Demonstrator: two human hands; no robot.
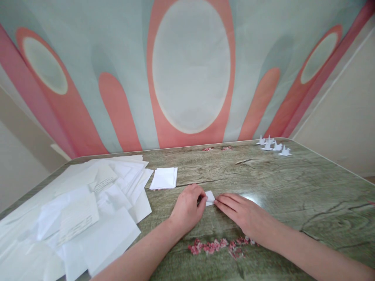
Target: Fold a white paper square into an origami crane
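A small piece of folded white paper (210, 198) lies on the table between my two hands. My left hand (190, 205) is closed, its thumb and forefinger pinching the paper's left side. From the right, my right hand (241, 212) grips the paper's right corner at its fingertips, its fingers long and pressed together. The right thumb is hidden, and both hands cover parts of the paper. Just beyond my left hand sits a neat stack of white paper squares (163, 178).
A loose heap of white paper sheets (114, 234), a few with printed lines, spreads over the left of the wood-patterned table (293, 187). Several white paper cranes (284, 151) stand at the far right. A patterned backdrop (190, 70) rises behind the table's back edge.
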